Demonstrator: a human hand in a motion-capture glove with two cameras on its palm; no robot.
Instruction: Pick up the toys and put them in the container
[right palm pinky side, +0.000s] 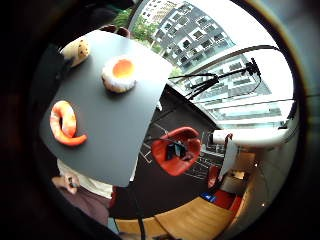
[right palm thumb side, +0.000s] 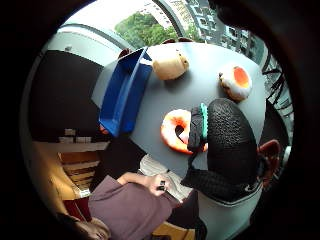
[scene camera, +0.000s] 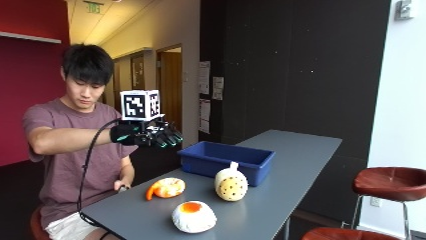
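- Toys, three of them, lie on the grey table (scene camera: 293, 165), none inside the blue container (scene camera: 226, 161) as far as I can see.
- Nearest the person I see an orange shrimp-shaped plush (scene camera: 165, 188), curled, lying flat on the tabletop.
- Closer to the table's near end sits a white round plush with an orange centre (scene camera: 194, 216), like a fried egg.
- A beige spotted plush (scene camera: 231, 185) stands upright just beside the container's long wall; I cannot tell whether it touches it.
- The container rests on the table beyond the toys, its open top facing up.
- My gloved right hand (scene camera: 148, 135) hangs in the air above the table, over the area between the shrimp plush and the container, well apart from every toy.
- Its fingers are extended and spread, pointing out across the table; I see nothing in them and they touch nothing.
- From the thumb-side palm view, one black-gloved finger (right palm thumb side: 227, 145) juts across the shrimp plush below, with the table well beneath the palm.
- The bare left hand (scene camera: 122, 187) rests low at the table's edge beside the person's lap, touching none of the toys.
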